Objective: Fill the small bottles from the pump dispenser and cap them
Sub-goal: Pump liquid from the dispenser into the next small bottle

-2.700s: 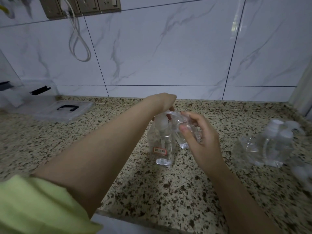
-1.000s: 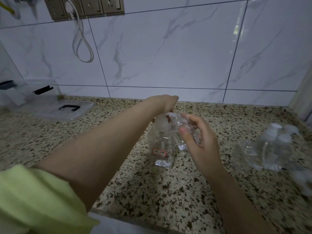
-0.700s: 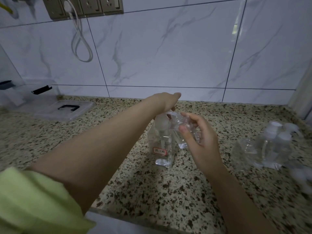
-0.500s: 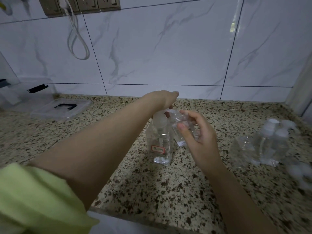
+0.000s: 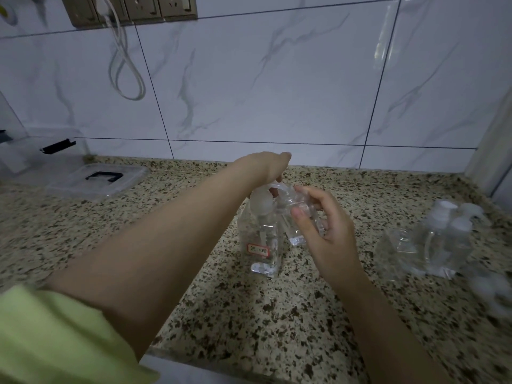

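The left hand is pressing flat on the pump. The right hand is curling its grip round a small bottle, touching the pump's right side.

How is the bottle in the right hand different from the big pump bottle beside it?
The small bottle is held off the counter in the right hand; the pump bottle stands on the counter. The pump bottle is larger, bears a red-edged label and has a pump head, pressed by the left hand; the small bottle shows neither. Both are clear plastic.
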The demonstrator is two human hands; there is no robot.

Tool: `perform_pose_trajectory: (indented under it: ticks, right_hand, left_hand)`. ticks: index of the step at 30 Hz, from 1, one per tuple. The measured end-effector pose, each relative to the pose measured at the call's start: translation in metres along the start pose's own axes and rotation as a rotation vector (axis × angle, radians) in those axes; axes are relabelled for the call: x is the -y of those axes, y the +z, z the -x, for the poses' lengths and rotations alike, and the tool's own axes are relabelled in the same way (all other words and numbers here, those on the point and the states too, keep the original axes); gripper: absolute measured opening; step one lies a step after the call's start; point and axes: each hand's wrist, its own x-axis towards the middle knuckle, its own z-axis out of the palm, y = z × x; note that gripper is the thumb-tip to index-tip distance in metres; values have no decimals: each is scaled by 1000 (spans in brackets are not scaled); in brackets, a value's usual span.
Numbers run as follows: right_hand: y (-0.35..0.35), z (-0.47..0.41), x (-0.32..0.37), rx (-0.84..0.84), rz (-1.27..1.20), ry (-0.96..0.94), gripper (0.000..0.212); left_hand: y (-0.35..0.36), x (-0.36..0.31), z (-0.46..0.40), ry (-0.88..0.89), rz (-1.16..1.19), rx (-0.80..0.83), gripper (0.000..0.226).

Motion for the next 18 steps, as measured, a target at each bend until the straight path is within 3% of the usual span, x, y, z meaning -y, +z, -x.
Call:
perform_pose_trajectory:
  ticks: [18]
  right_hand:
    - [0, 1, 3, -5, -12, -9, 42]
  left_hand:
    - [-1, 2, -1, 48, -43, 4, 65]
